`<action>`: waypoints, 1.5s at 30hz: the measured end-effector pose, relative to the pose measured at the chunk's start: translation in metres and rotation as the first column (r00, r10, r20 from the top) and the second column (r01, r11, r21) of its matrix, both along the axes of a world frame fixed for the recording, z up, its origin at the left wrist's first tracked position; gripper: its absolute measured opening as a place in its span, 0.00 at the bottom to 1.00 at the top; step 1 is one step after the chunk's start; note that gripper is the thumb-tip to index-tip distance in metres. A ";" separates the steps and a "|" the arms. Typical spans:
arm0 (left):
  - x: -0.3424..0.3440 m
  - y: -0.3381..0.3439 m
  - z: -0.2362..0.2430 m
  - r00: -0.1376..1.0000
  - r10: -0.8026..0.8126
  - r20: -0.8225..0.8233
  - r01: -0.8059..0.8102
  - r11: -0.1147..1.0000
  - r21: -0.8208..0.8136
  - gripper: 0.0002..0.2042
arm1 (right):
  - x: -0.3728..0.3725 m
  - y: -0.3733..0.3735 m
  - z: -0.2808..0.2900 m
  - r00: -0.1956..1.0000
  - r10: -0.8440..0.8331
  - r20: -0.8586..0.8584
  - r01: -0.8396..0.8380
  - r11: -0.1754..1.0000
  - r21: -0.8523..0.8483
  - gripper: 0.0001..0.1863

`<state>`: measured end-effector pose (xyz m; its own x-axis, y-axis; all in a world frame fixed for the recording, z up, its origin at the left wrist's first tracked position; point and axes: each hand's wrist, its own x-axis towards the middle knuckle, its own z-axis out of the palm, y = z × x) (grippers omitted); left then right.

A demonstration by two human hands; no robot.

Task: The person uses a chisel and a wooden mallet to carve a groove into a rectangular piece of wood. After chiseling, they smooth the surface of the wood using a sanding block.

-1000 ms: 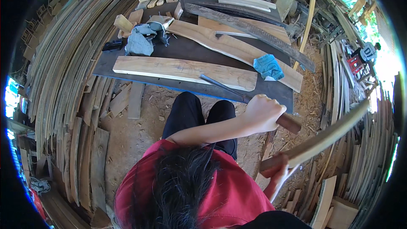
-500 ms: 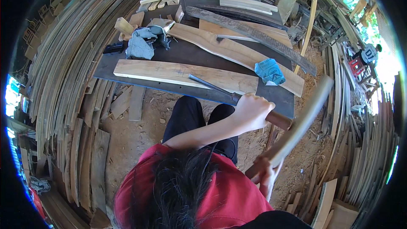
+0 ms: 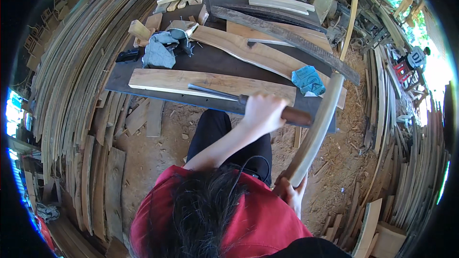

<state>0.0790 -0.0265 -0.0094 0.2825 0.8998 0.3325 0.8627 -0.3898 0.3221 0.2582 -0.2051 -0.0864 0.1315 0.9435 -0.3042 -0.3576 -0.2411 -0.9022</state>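
My left hand [image 3: 267,110] is closed round a long chisel [image 3: 297,115] with a brown wooden handle. Its metal blade points left above a pale wooden board [image 3: 165,77] that lies along the near edge of the dark table. Whether the tip touches the board I cannot tell. My right hand [image 3: 292,193], low on the right, grips a curved wooden club [image 3: 316,126] by its lower end. The club stands slanted up and away, its upper part right beside the butt of the chisel handle; contact between them is unclear.
A crumpled blue sandpaper sheet [image 3: 308,80] lies right of the board. Behind it are a wavy-edged plank [image 3: 234,45] and a long dark plank [image 3: 291,40]. A grey rag [image 3: 160,50] sits at left. Timber stacks flank both sides; a person [image 3: 415,59] sits far right.
My left hand has moved left with the chisel, its blade now farther left over the board. The club has swung left and stands more upright, nearer the handle's butt.
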 end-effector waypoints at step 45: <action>-0.190 0.014 0.017 0.981 0.157 0.116 -0.172 0.977 0.127 0.07 | -0.087 0.071 0.026 0.975 0.204 0.089 -0.219 0.953 0.210 0.29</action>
<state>-0.1114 -0.0128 0.0072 0.0915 0.8756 0.4743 0.8830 -0.2915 0.3677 0.1711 -0.1340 -0.0602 -0.0658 0.9941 -0.0860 -0.2585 -0.1002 -0.9608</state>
